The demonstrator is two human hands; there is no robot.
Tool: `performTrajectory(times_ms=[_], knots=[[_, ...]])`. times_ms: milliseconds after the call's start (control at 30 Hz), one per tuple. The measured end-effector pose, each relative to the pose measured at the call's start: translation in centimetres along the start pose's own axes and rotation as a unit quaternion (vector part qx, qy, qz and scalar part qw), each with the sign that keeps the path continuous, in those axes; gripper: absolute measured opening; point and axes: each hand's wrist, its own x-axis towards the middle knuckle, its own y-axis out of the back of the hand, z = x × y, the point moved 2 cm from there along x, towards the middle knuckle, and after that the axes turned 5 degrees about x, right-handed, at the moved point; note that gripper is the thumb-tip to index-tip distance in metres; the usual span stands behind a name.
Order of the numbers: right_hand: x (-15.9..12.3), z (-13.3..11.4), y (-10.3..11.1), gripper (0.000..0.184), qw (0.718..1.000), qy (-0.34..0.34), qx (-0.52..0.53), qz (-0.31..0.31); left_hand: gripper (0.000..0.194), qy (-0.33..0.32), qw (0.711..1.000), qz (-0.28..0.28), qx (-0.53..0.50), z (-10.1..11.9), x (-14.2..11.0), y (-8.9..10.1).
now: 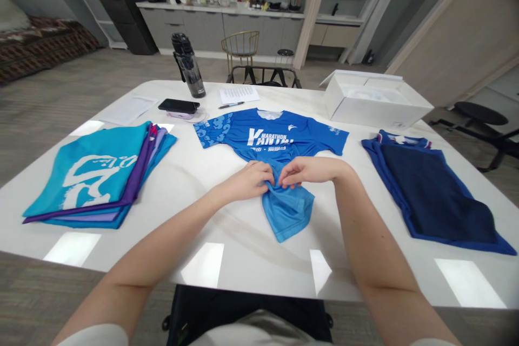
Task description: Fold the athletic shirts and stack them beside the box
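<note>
The blue shirt (270, 138) lies on the white table (162, 184), centred in front of the person, with its collar at the far side and its sleeves spread to left and right. White lettering, including the word "MARATHON", crosses the chest; the left-side sleeve carries a lighter wave pattern. The left hand (253, 179) grips a gathered fold of the shirt's lower section between fingertips and thumb. The right hand (304, 171) is positioned just beside it, fingers curled and narrow, at the same gathered fabric; whether its fingertips are closed on the cloth cannot be determined. Below both hands, the lighter blue lower portion of the shirt fans out over the table surface. To the left is a stack of folded garments (93, 173) in turquoise, purple and lilac, the uppermost bearing a white print. To the right is a second set of folded garments (433, 189), blue with a dark navy panel on top. Along the far side of the table are a phone (179, 106), an upright dark bottle (190, 67), paper sheets (241, 93), a pen (231, 105) and a white box (367, 102) with its lid raised.
</note>
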Motion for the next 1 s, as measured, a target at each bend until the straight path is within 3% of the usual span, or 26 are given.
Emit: performTrajectory(times_ms=[167,267,433,567,733,900,1000], knots=[[0.8,2.6,0.6,0.022,0.981,-0.077,-0.125,0.126,0.032,-0.042,0.996,-0.028,-0.077,0.1,-0.7,0.3],[0.6,4.5,-0.7,0.023,0.955,-0.094,-0.180,0.218,0.034,-0.057,0.996,-0.054,-0.042,1.1,-0.5,-0.7],[-1.0,6.9,-5.2,0.026,0.940,-0.045,-0.167,0.294,0.024,-0.052,0.995,-0.076,0.047,2.4,-0.4,-3.9],[-2.0,8.0,-7.6,0.025,0.933,0.018,-0.126,0.336,0.015,-0.042,0.995,-0.063,0.063,2.7,-0.5,-4.7],[-2.5,7.5,-8.9,0.040,0.935,0.076,-0.019,0.346,0.017,-0.033,0.996,-0.049,-0.061,2.6,-1.6,-3.0],[-2.5,5.7,-10.3,0.044,0.953,0.128,0.086,0.262,0.021,0.038,0.981,-0.025,-0.188,2.1,-4.0,-0.3],[-1.7,5.4,-11.1,0.032,0.961,0.123,0.094,0.227,0.021,0.065,0.973,-0.002,-0.221,1.9,-5.5,0.8]])
